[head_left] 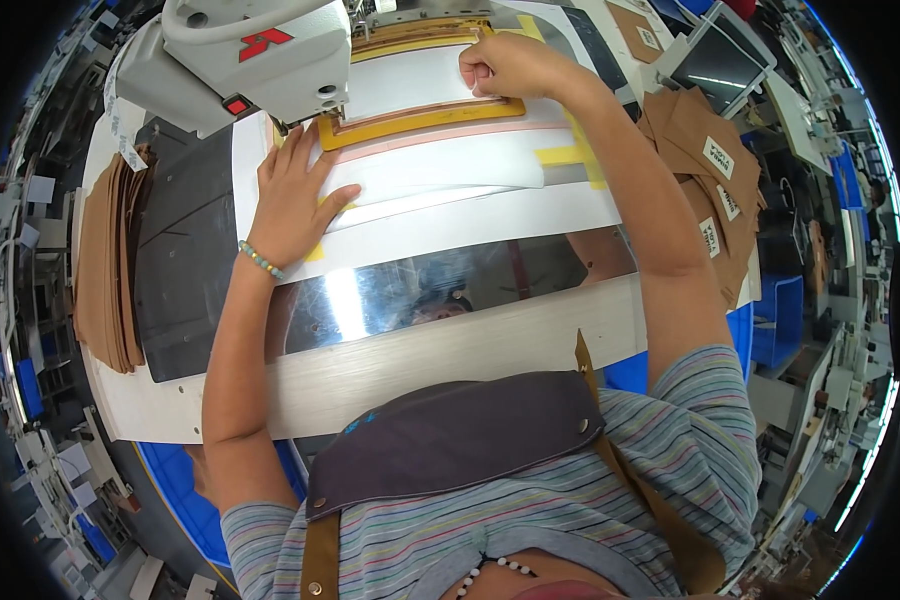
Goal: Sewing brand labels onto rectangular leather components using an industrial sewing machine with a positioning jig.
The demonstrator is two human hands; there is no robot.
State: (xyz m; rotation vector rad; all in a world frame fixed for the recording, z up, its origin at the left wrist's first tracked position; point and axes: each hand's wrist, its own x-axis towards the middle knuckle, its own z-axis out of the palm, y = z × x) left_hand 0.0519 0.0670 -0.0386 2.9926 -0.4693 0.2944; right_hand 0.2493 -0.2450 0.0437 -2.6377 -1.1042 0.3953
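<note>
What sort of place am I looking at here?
Probably a factory workshop, perhaps for sewing: a bulky white machine with a red mark, a yellow rectangular frame beside it, and a thick stack of flat brown pieces at the left suggest it.

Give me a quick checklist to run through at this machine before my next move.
1. Left hand well clear of the white machine head: not ok; it lies close to the lower end.
2. Right hand clear of the yellow frame: not ok; it is at the right end.
3. White sheet inside the frame flat: ok, where visible.
4. Frame's left side seated: cannot tell; partly hidden by the machine head.
5. Brown stack away from the frame: ok.
</note>
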